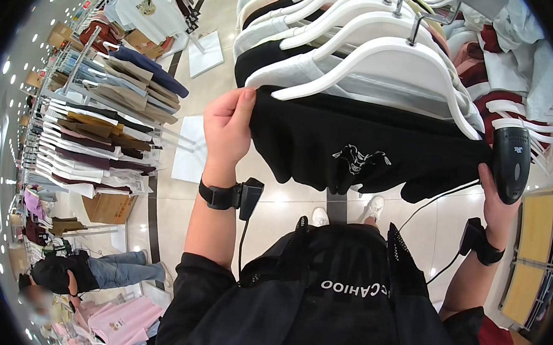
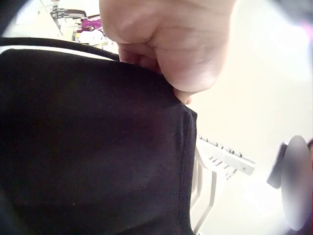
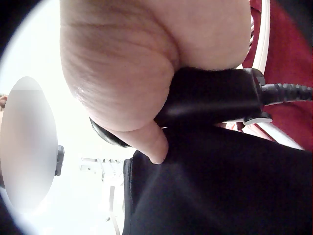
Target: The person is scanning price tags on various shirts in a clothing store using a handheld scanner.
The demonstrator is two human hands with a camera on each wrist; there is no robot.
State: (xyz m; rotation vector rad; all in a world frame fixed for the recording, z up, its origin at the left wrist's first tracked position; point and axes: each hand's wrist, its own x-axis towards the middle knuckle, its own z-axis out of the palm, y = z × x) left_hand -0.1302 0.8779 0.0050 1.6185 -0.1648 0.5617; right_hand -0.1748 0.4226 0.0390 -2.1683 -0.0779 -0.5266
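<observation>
A black T-shirt [image 1: 355, 149] with a small white print hangs on a white hanger [image 1: 387, 61] at the front of a crowded rail. My left hand [image 1: 227, 127] pinches the shirt's left edge and lifts it; in the left wrist view the black T-shirt [image 2: 88, 147] fills the frame under my left hand [image 2: 166, 44]. My right hand [image 1: 495, 204] grips a black handheld barcode scanner [image 1: 511, 163] beside the shirt's right edge. The right wrist view shows my right hand [image 3: 127, 83] wrapped round the scanner's handle [image 3: 215, 98], its cable running off to the right, with black fabric [image 3: 220, 186] just below.
More white hangers with white and black garments [image 1: 313, 21] hang behind. Red tops [image 1: 518, 106] hang at the right. A long rack of folded and hung shirts [image 1: 100, 128] stands at the left, with a cardboard box [image 1: 110, 207] beneath. Another person [image 1: 71, 272] crouches at lower left.
</observation>
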